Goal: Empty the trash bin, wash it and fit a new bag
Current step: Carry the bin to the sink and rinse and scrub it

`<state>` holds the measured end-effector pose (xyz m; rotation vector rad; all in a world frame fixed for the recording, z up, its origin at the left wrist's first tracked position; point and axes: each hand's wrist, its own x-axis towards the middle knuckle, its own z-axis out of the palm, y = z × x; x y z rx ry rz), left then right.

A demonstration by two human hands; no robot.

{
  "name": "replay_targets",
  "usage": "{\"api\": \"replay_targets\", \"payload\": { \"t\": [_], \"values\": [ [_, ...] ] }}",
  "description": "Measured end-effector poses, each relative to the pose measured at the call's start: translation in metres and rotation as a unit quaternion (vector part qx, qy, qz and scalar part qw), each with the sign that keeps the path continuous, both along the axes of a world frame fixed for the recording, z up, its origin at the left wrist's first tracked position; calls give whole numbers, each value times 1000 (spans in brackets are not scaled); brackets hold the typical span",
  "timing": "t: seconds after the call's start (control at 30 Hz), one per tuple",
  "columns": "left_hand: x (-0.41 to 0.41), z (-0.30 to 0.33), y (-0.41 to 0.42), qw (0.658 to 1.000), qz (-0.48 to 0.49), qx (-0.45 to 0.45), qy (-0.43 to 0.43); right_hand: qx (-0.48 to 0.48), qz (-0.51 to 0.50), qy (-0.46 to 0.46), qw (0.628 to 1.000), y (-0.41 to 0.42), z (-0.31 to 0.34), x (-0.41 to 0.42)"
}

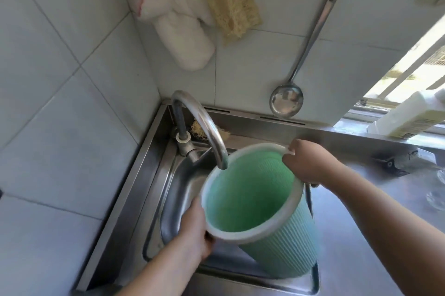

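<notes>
Green bin (277, 235), tilted in sink (154, 199); base hidden.
Left hand (195, 233) and right hand (307, 163) grip opposite rim edges under the tap (204, 124).

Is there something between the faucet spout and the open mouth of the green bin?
Nothing visible. The faucet spout ends right at the far rim of the green bin, which both hands tilt over the sink.

Faucet spout (204, 124) overhangs tilted bin (284, 242) mouth; bin fills sink (173, 189) right side, left basin open
</notes>
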<state>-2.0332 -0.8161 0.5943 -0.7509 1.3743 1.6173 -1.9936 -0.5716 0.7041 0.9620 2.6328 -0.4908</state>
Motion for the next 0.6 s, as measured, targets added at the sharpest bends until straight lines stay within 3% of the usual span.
{"api": "replay_targets", "payload": {
  "t": [0.13, 0.33, 0.47, 0.6],
  "values": [
    [-2, 4, -8, 989, 9, -103, 105, -39, -11, 42, 998, 0, -40, 43],
    [3, 0, -9, 920, 11, -239, 310, -112, -30, 74, 990, -16, -105, 86],
    [0, -3, -8, 896, -8, -267, 353, -142, -33, 76, 986, -21, -131, 96],
    [-2, -13, -6, 884, -27, -292, 365, -75, -57, 102, 990, 10, -145, 94]
  ]
}}
